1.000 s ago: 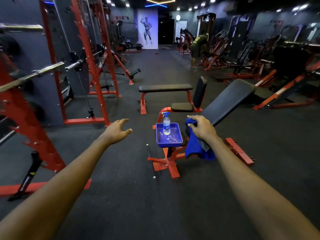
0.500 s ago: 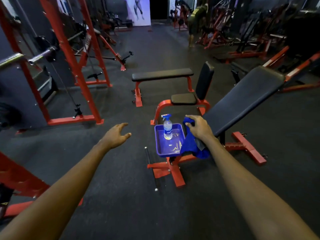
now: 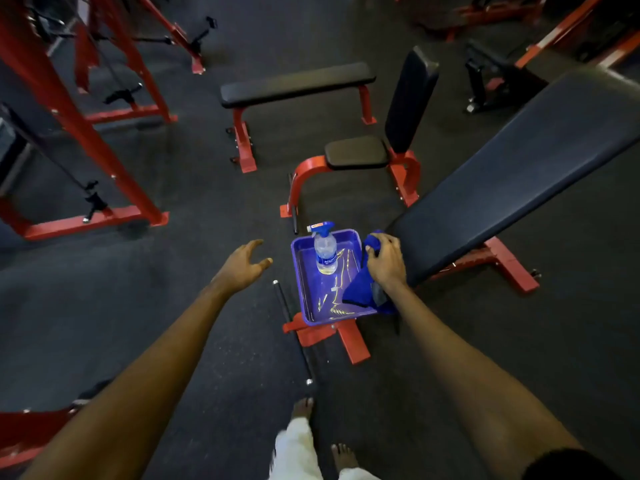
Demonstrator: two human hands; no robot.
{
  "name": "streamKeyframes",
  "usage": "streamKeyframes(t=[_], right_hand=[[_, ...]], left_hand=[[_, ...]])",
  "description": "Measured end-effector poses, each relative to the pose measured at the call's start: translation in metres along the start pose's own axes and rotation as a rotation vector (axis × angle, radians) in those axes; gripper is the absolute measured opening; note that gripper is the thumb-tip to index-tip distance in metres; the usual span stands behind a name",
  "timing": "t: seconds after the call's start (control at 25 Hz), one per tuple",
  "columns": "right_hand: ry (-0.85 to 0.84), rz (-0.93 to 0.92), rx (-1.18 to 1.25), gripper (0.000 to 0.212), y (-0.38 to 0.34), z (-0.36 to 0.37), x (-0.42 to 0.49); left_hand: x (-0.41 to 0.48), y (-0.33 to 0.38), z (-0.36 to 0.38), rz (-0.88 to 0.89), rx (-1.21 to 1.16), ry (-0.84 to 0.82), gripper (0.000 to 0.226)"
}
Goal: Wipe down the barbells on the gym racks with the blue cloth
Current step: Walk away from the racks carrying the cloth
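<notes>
Right hand [image 3: 386, 263] is clamped on the cloth [image 3: 356, 289], fingers curled over the bunched top. The blue fabric hangs down from the fist across the right rim of the tray [image 3: 298, 278], its lower corner lying inside. Left hand [image 3: 242, 265] is out in front with nothing in it, fingers spread and loosely bent, palm turned toward the tray and just short of its left wall. It hangs over the dark floor [image 3: 173, 237]!

Inside the tray a spray bottle [image 3: 325, 254] stands upright at the far end, clear body, blue trigger head pointing left. The tray sits at the low end of the incline bench [image 3: 519, 174], above its red foot [image 3: 349, 344]; what it actually rests on is hidden.

A short dark bar [image 3: 294, 337] with shiny ends lies on the floor just left of the tray. Beyond it there is a flat bench [image 3: 298, 81] and a seat [image 3: 356, 152] with an upright back pad. Red rack frames [image 3: 69, 109] fill the left side, well apart from the cloth. Two bare feet [image 3: 303, 408] show at the bottom, below pale trouser legs.
</notes>
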State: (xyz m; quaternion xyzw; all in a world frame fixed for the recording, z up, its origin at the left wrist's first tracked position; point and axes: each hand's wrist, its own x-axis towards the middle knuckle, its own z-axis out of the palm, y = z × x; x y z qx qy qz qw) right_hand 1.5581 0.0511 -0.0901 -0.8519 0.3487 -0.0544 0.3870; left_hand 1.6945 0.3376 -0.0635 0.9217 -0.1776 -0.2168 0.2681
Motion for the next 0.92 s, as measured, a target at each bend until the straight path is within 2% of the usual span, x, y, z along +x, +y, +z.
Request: streamKeyframes(t=[0.28, 0.48, 0.64, 0.8, 0.92], right_hand=[[0.007, 0.264, 0.103, 0.041, 0.038, 0.113, 0.104], [-0.002, 0.435, 0.199, 0.047, 0.083, 0.177, 0.152], [-0.099, 0.488, 0.133, 0.047, 0.110, 0.211, 0.163], [-0.270, 0.508, 0.034, 0.052, 0.125, 0.220, 0.151], [-0.204, 0.485, 0.032, 0.049, 0.128, 0.203, 0.148]], left_hand=[[0.189, -0.041, 0.060, -0.014, -0.061, -0.171, 0.058], [0.270, -0.097, 0.113, -0.090, -0.099, -0.210, 0.055], [0.291, -0.123, 0.145, -0.118, -0.110, -0.283, 0.059], [0.301, -0.129, 0.158, -0.094, -0.073, -0.339, 0.057], [0.304, -0.118, 0.158, -0.077, -0.065, -0.302, 0.047]])
